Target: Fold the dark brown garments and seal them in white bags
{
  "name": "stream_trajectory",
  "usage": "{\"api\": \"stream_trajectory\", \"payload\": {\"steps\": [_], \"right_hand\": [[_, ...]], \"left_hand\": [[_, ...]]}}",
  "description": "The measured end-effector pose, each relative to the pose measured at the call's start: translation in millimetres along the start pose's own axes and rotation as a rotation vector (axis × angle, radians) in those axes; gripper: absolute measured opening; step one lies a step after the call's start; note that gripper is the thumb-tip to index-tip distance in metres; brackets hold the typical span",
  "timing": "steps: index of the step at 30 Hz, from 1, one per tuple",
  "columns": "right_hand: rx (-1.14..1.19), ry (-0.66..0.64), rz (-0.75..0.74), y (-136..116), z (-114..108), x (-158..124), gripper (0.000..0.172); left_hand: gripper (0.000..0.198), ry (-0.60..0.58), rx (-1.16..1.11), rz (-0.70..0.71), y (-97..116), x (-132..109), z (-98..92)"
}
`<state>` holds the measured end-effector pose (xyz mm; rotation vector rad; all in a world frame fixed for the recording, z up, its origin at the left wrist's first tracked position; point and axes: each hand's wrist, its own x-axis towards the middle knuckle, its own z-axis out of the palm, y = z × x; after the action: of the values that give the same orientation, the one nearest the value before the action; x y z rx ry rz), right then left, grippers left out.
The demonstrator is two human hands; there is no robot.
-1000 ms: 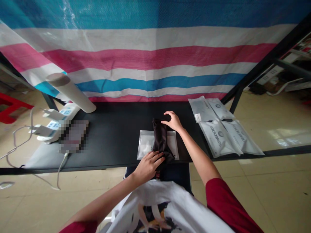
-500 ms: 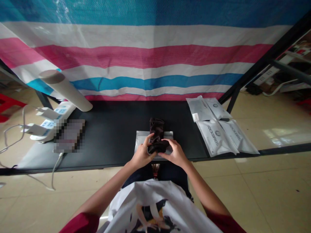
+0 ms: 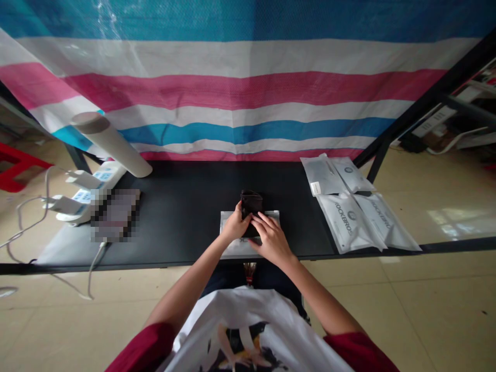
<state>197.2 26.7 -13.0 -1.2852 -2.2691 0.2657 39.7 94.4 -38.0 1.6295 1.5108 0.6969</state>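
My left hand gripped the side of the folded dark cloth while my open right hand pressed across it to keep it compact, the cloth lying over the twelve o'clock edge of the pale zip bag on the black desk.

We can't make out the pixelated patch on the surface; it is blurred past telling what it is. Our left hand and right hand hide much of the dark cloth and part of the bag under it, so we can't tell how the cloth lies. The small print on the packets is too small to read. The red frame runs off the left edge, the shelving off the right, and the shirt print off the bottom.
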Motion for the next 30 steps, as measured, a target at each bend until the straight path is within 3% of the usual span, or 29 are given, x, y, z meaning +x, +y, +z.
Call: {"api": "stream_trajectory", "payload": {"steps": [4, 8, 12, 14, 17, 20, 22, 25, 30], "right_hand": [[-0.058, -0.060, -0.042, 2.1, 0.2, 11.1, 0.046], [-0.098, -0.159, -0.077, 2.4, -12.6, 28.5, 0.036], [-0.100, -0.239, -0.004, 11.1, -28.4, 58.7, 0.022], [-0.122, -0.272, 0.076, 21.1, -31.5, 76.4, 0.027], [-0.187, -0.344, 0.296, 40.5, -28.0, 97.3, 0.040], [-0.172, -0.412, 0.463, 58.8, -20.6, 104.5, 0.042], [-0.121, -0.390, 0.520, 68.3, -18.0, 102.7, 0.040], [-0.009, -0.329, 0.586, 79.5, -21.4, 97.1, 0.054], [0.184, -0.387, 0.606, 92.7, -33.9, 88.9, 0.060]], "left_hand": [[0.059, 0.024, -0.139, -0.021, -3.6, 4.1, -3.4], [0.061, 0.027, -0.210, -0.063, 0.0, -14.0, -20.1], [0.059, 0.224, -0.007, 0.110, 12.5, -48.8, -42.4], [0.054, 0.271, 0.086, 0.175, 20.0, -67.5, -48.3], [0.051, 0.214, 0.159, 0.235, 28.8, -92.4, -47.0], [0.050, 0.113, 0.248, 0.287, 31.9, -111.0, -37.5], [0.051, 0.030, 0.323, 0.335, 30.5, -119.6, -29.9], [0.058, -0.067, 0.431, 0.396, 22.3, -126.5, -23.0], [0.060, -0.024, 0.586, 0.407, -3.8, -115.5, -36.2]]}}
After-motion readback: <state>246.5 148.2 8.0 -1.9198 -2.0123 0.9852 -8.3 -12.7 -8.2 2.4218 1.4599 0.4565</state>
